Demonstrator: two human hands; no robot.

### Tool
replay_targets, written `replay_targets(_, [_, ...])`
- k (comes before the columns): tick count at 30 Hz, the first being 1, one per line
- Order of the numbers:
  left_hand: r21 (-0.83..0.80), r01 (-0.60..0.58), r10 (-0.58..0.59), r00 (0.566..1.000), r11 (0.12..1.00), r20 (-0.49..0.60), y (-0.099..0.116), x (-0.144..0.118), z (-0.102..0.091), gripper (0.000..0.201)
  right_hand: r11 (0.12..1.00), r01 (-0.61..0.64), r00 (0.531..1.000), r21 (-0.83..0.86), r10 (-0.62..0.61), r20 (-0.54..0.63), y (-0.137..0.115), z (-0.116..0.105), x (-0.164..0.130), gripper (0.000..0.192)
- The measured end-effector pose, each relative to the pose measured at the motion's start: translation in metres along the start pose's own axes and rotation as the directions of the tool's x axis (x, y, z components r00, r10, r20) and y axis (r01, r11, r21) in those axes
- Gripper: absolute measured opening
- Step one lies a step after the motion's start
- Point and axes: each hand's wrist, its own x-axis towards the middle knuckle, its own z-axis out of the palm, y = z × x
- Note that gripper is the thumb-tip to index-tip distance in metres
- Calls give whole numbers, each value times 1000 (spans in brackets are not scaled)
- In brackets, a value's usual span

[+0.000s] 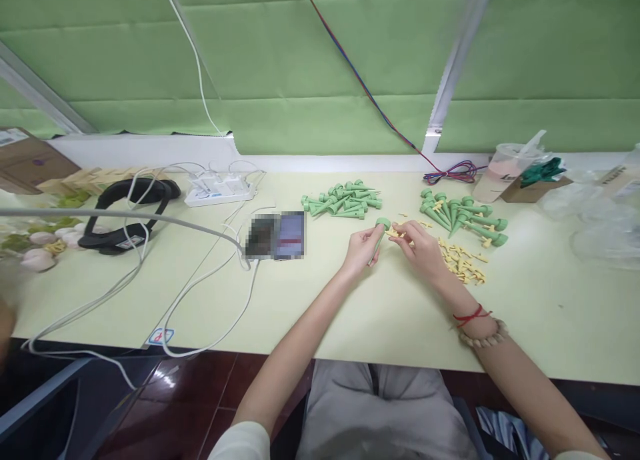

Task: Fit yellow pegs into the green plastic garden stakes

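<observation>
My left hand (364, 248) is closed around a green plastic spike (383, 222) with a wide round cap, its pointed end down. Beside it, my right hand (417, 247) pinches a small yellow plastic piece (393, 233) close to the spike, just under the cap. Whether the two parts touch, I cannot tell. Under and beyond my right wrist lies a spread of small yellow pieces (463, 263). Behind my hands is a pile of green spikes (345, 200). To the right, another group of green spikes (463, 213) has yellow pieces on some of them.
A phone-like device, blurred out (289, 235), lies left of my hands. White cables (200, 280) loop across the table's left side near a power strip (220, 190) and a black headset (127, 213). A plastic cup (495, 173) and clear plastic bags (607, 227) stand at right.
</observation>
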Motion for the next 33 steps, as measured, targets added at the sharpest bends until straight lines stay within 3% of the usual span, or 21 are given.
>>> replay_targets(3, [33,-32,33,999,999,-11,-2,-1,2,47,994,-52,999,94,51,19,-3,0,1,29])
replay_targets(5, [63,-79,81,996,995,-43,-4,-1,4,46,951,-170,985,258,162,52,-7,2,2,34])
replay_targets(8, [123,-172,184,978,977,-93,-7,0,3,45,741,-399,917,540,334,218,-13,8,4,40])
replay_targets(11, [239,-266,297,949,934,-104,-9,2,-1,42,617,-491,871,616,363,330,-16,14,4,46])
replay_targets(14, [243,-231,267,956,942,-125,-10,5,-5,36,692,-485,874,535,367,318,-17,15,3,47])
replay_targets(17, [174,-156,183,971,972,-156,-8,8,-6,38,912,-329,942,246,297,160,-16,12,0,37])
replay_targets(19, [159,-130,155,975,979,-160,-7,8,-6,40,975,-216,974,60,211,83,-15,10,-2,33])
replay_targets(25, [120,-68,85,985,991,-148,-5,3,1,42,982,-11,999,-186,19,39,-8,12,-3,32])
replay_targets(33, [69,-67,78,981,995,-176,-2,0,6,36,941,46,998,-335,-30,52,-9,12,-4,35])
